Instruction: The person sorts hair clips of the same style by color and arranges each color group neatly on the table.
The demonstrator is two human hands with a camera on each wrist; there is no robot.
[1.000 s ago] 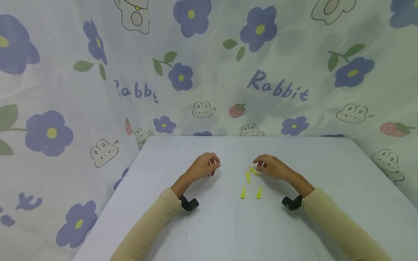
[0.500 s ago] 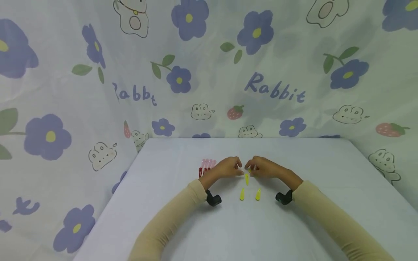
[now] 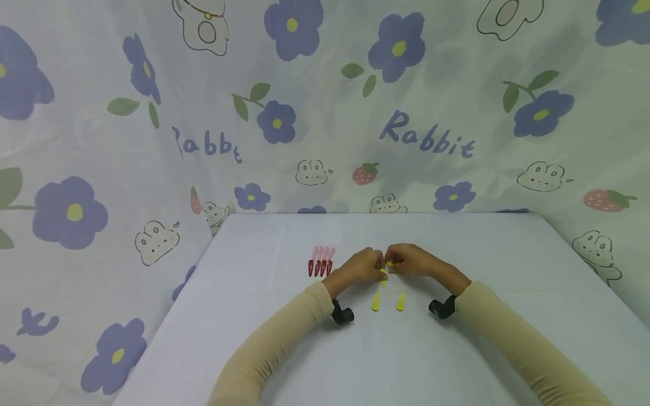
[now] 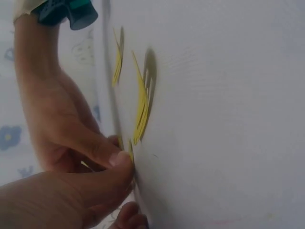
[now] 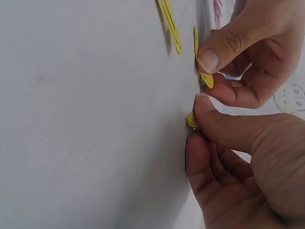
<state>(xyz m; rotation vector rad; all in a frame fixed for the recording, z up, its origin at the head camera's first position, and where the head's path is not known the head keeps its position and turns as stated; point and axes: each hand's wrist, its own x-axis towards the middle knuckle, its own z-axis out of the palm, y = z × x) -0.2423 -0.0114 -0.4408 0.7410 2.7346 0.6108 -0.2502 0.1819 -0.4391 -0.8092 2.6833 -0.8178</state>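
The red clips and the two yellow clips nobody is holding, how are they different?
The red clips are dark red; the loose yellow clips are bright yellow. Four red clips show, but only two loose yellow clips. The red clips lie close together in a row, while the loose yellow clips lie farther apart. Both kinds are slim and lie on the white table.

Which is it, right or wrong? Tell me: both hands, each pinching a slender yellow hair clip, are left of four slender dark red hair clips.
The side is wrong: in the head view, the left hand and right hand are right of the four dark red hair clips. Each does pinch a slender yellow hair clip.
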